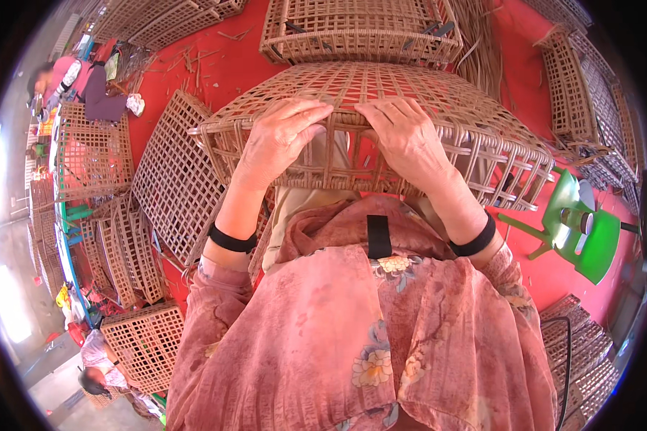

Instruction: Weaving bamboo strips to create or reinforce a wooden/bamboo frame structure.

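Observation:
A brown woven wicker basket (352, 80) with an open lattice lies across my lap, its near rim toward me. My left hand (279, 140) is bent over that rim a little left of the middle, fingers closed on the wicker. Close by, my right hand (408, 144) holds the same rim just right of the middle, fingers pointing inward. A narrow gap of rim shows between the two hands. What the fingertips pinch is partly hidden, and I cannot make out any loose strand in them.
Another wicker basket (363, 32) stands just beyond mine, with long loose strands (479, 50) beside it on the red floor (226, 54). A lattice panel (180, 169) leans at left. At right is a green plastic chair (579, 223) holding a small jar. Two people sit far left.

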`<state>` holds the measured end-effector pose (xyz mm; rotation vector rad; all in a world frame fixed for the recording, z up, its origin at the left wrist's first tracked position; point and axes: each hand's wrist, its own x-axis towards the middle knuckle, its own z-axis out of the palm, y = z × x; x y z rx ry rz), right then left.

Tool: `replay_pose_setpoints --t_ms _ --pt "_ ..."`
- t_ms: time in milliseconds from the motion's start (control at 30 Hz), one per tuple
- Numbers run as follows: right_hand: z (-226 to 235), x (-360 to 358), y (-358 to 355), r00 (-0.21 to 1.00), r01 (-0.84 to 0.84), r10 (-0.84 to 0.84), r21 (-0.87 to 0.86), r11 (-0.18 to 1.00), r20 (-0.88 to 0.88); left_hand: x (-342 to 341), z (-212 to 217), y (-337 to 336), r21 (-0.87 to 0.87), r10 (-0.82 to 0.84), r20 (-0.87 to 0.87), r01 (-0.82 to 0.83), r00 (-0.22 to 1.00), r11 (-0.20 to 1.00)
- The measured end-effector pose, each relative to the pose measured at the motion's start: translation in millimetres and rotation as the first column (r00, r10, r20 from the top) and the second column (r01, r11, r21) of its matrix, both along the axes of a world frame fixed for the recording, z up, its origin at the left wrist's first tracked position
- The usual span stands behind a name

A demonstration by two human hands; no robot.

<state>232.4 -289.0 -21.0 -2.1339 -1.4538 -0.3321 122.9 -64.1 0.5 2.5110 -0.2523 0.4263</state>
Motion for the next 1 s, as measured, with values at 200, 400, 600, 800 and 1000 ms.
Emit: replay_pose_setpoints --t_ms 200,400,600,800,1000 --pt "3.7 7.4 -0.6 0.997 -0.075 0.074 0.027 0.997 0.032 3.5 7.8 -11.8 0.114 -0.012 0.088 0.002 0.996 0.994" --pt "1.8 8.3 1.4 0.998 -0.046 0.047 0.029 0.999 -0.043 16.4 -0.8 -29.9 0.121 0.005 0.044 -0.010 0.999 0.993" --pt "13.0 9.0 -9.0 0.990 -0.049 0.062 0.112 0.993 -0.125 21.0 5.0 -23.7 -0.129 -0.039 -0.101 0.026 0.994 0.991" --pt "25.8 9.0 -68.1 0.979 0.170 -0.181 -0.112 0.979 -0.095 29.1 9.1 -45.7 0.006 -0.075 -0.042 0.075 0.996 0.997" --pt "6.8 13.2 -65.8 0.984 0.168 -0.168 -0.010 0.986 0.057 42.7 6.0 -56.0 0.030 -0.126 -0.076 0.129 0.989 0.991"
